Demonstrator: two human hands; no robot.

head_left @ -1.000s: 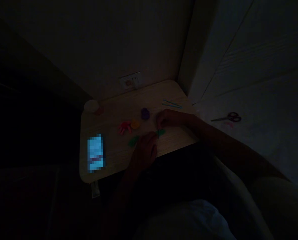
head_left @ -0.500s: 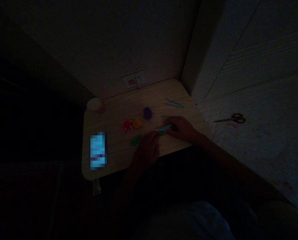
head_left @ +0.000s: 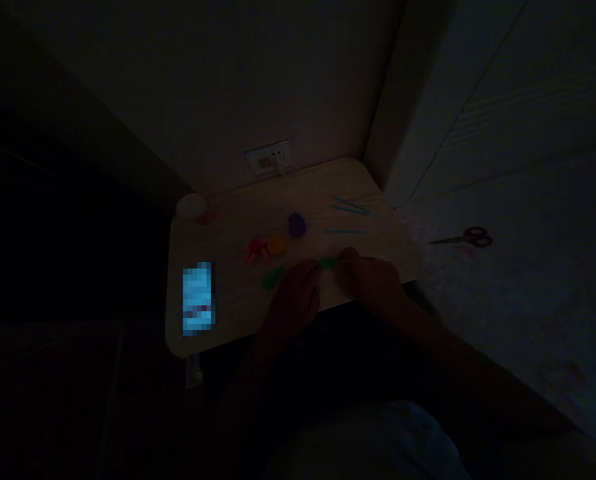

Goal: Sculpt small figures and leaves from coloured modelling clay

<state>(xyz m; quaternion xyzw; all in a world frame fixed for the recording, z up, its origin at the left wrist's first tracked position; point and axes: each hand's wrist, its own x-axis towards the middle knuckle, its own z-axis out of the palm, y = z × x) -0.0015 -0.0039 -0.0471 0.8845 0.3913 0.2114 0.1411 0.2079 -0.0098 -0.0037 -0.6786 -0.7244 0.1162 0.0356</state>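
In very dim light, my left hand (head_left: 295, 300) rests at the table's near edge, its fingers closed around one end of a small green piece (head_left: 328, 264). My right hand (head_left: 375, 277) is closed at the other end of that piece; what its fingers pinch is hidden and dark. A second green, leaf-shaped piece (head_left: 272, 279) lies just left of my left hand. Beyond it are a pink-red piece with finger-like strands (head_left: 256, 250), an orange-yellow round piece (head_left: 277, 245) and a purple lump (head_left: 297, 225). The material of these pieces cannot be made out.
Thin blue-green sticks (head_left: 347, 231) lie on the wooden table (head_left: 238, 320) beyond my right hand. A lit phone (head_left: 197, 300) is at the left, with a pale cup (head_left: 191, 207) behind it. Scissors (head_left: 473, 237) lie on a pale surface to the right. A wall socket (head_left: 268, 159) is behind.
My right hand has shifted slightly right and toward me. The light blue flat thing in its fingers no longer shows, and the nearest stick is now uncovered. My left hand stays put.
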